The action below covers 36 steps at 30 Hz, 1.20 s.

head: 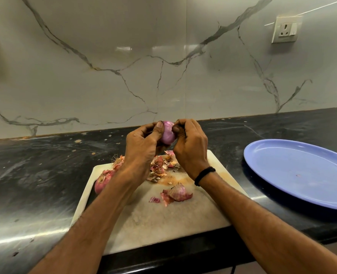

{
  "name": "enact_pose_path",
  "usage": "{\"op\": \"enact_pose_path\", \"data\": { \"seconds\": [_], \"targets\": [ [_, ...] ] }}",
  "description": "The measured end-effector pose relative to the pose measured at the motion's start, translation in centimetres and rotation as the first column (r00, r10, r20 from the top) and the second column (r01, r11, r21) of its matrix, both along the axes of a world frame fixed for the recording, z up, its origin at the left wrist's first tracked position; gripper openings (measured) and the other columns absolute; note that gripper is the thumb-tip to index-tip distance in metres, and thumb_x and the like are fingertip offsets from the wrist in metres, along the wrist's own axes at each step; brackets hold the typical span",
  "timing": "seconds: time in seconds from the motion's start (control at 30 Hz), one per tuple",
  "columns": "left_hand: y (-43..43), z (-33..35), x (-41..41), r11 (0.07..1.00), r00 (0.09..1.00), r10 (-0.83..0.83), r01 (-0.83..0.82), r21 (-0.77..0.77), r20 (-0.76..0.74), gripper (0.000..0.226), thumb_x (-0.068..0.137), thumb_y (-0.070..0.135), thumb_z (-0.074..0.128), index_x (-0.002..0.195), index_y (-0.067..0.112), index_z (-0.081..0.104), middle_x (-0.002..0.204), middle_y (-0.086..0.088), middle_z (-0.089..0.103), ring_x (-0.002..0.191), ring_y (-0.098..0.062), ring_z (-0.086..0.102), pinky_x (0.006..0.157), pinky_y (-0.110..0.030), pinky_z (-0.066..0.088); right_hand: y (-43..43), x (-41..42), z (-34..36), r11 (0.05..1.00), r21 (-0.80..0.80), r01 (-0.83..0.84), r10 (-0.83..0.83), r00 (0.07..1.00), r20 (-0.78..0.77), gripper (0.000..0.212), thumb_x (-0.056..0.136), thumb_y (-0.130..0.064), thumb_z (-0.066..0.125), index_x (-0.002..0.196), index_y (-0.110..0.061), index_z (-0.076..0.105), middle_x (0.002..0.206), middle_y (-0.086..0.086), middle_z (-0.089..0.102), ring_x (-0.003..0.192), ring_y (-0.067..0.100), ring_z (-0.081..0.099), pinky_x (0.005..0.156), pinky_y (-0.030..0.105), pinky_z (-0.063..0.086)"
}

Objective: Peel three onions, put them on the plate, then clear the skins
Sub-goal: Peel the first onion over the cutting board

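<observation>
- Centrally, the left hand (142, 147) and right hand (189, 149) both grip a peeled onion (168, 133), fingers (159, 125) curled round it, in the air over the far edge of the board (163, 220).
- Board reaches the near edge of the tabletop (35, 175), lower centre.
- Skins (176, 193) litter its far and middle parts.
- Unpeeled onions (102, 181) lie at its left edge, partly behind the left forearm.
- Plate (302, 171), right, is cut by the frame edge; a strip of tabletop separates it from the board.
</observation>
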<state>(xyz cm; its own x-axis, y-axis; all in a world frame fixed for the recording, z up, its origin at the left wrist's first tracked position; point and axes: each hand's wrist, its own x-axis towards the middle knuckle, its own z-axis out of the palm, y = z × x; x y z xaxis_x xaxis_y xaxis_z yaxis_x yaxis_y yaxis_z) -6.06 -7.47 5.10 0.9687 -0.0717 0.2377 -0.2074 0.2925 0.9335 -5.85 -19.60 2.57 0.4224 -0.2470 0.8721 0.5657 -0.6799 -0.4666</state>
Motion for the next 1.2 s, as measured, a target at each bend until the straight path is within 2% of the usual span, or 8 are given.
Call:
{"op": "enact_pose_path", "data": {
  "seconds": [0.17,0.33,0.47,0.63,0.77,1.07,1.13,1.2],
  "targets": [
    [0.6,0.5,0.1,0.993,0.999,-0.002,-0.002,-0.114,-0.034,0.010,0.097,0.019,0.060,0.103,0.014,0.067,0.111,-0.013,0.070,0.089,-0.025,0.076,0.071,-0.034,0.064,-1.1,-0.3,0.6,0.955,0.294,-0.033,0.064,0.993,-0.095,0.008,0.095,-0.004,0.055,0.099,-0.010,0.058,0.092,0.004,0.064,0.085,0.017,0.062,0.073,0.029,0.055],
    [1.2,0.1,0.3,0.956,0.935,0.152,-0.222,0.193,0.322,0.036,0.092,0.018,0.069,0.127,0.018,0.061,0.119,-0.001,0.066,0.106,-0.013,0.068,0.081,-0.026,0.060,-1.0,-0.6,0.9,0.932,0.328,-0.156,0.236,0.947,-0.219,0.030,0.091,-0.013,0.065,0.119,-0.016,0.054,0.110,0.002,0.060,0.099,0.011,0.060,0.084,0.024,0.055],
    [1.1,-0.2,0.8,0.871,0.789,0.138,-0.384,0.305,0.599,0.069,0.082,0.012,0.082,0.140,0.018,0.044,0.124,-0.003,0.057,0.109,-0.011,0.064,0.089,-0.019,0.056,-0.8,-0.6,1.4,0.616,0.693,-0.373,0.685,0.688,-0.239,0.057,0.089,-0.054,0.053,0.113,-0.003,0.064,0.098,0.012,0.070,0.091,0.028,0.066,0.087,0.043,0.055],
    [0.8,-0.9,1.6,0.827,0.649,0.080,-0.467,0.313,0.757,0.091,0.070,0.004,0.087,0.143,0.014,0.033,0.130,-0.019,0.044,0.117,-0.030,0.059,0.100,-0.015,0.047,-0.7,-1.2,1.9,0.286,0.880,-0.380,0.860,0.506,-0.061,0.037,0.100,-0.032,0.048,0.113,0.000,0.062,0.103,0.020,0.062,0.075,0.017,0.055,0.077,0.032,0.053],
    [0.9,-1.0,1.6,0.817,0.662,0.047,-0.456,0.353,0.748,0.099,0.066,0.007,0.090,0.145,0.011,0.031,0.129,-0.018,0.046,0.117,-0.027,0.060,0.100,-0.013,0.047,-0.6,-1.6,2.4,0.255,0.893,-0.372,0.837,0.546,-0.012,0.026,0.102,-0.019,0.045,0.104,-0.002,0.063,0.101,0.017,0.061,0.074,0.016,0.056,0.053,0.019,0.049],
    [1.4,-0.7,1.4,0.741,0.727,0.032,-0.478,0.472,0.686,0.099,0.068,0.032,0.092,0.149,0.015,0.038,0.135,-0.009,0.059,0.121,-0.010,0.053,0.098,-0.007,0.037,-0.9,-1.1,2.3,0.191,0.892,-0.410,0.833,0.549,0.074,0.024,0.100,-0.009,0.042,0.091,-0.001,0.063,0.097,0.018,0.059,0.072,0.017,0.056,0.051,0.020,0.048],
    [1.4,-0.7,1.3,0.738,0.754,0.011,-0.449,0.504,0.657,0.095,0.069,0.032,0.091,0.149,0.015,0.041,0.135,-0.007,0.062,0.119,-0.007,0.054,0.097,-0.005,0.038,-1.1,-0.9,2.0,0.249,0.875,-0.414,0.833,0.552,0.024,0.026,0.101,-0.010,0.041,0.096,0.002,0.063,0.096,0.018,0.061,0.071,0.016,0.057,0.054,0.021,0.049],
    [1.4,-0.8,1.3,0.739,0.760,0.001,-0.438,0.511,0.650,0.086,0.070,0.031,0.090,0.144,0.012,0.049,0.133,-0.007,0.063,0.119,-0.010,0.058,0.095,-0.004,0.041,-1.2,-0.8,1.7,0.419,0.821,-0.389,0.790,0.602,-0.118,0.028,0.102,-0.014,0.041,0.105,0.003,0.064,0.099,0.019,0.065,0.075,0.018,0.062,0.062,0.025,0.053]
  ]
}}
